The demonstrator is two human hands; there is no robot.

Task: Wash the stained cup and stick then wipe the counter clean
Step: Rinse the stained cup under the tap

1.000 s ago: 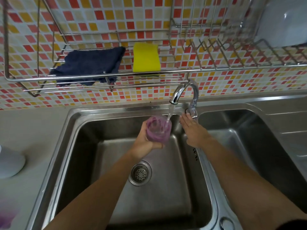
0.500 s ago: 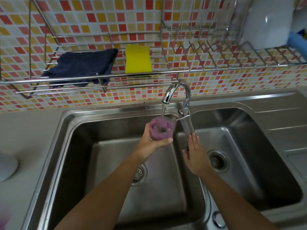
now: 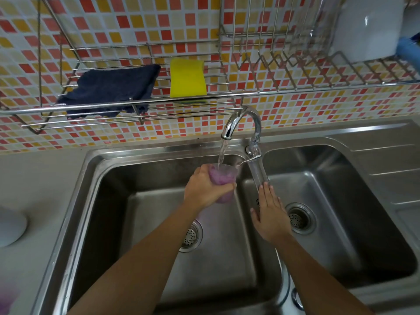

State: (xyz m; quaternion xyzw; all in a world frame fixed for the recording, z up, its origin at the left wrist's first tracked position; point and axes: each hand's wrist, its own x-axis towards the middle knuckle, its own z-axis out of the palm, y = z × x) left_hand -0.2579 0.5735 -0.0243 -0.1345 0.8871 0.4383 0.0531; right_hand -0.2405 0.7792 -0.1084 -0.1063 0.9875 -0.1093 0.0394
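Observation:
My left hand [image 3: 204,189] grips a clear cup [image 3: 223,178] smeared purple inside, holding it upright over the left sink basin [image 3: 141,223]. Water runs from the chrome faucet [image 3: 241,123] straight into the cup's mouth. My right hand [image 3: 270,214] lies flat and open on the divider between the two basins, fingertips just below the faucet's lever, holding nothing. A purple stain [image 3: 6,296] shows at the counter's bottom left corner. No stick is in view.
A wire rack [image 3: 136,105] on the tiled wall holds a dark blue cloth [image 3: 109,87] and a yellow sponge [image 3: 187,78]. A dish rack [image 3: 318,71] with a white container [image 3: 368,28] sits at upper right. A white object [image 3: 11,228] rests on the left counter.
My right hand left the faucet lever and dropped onto the basin divider. The left hand keeps the cup under the running water.

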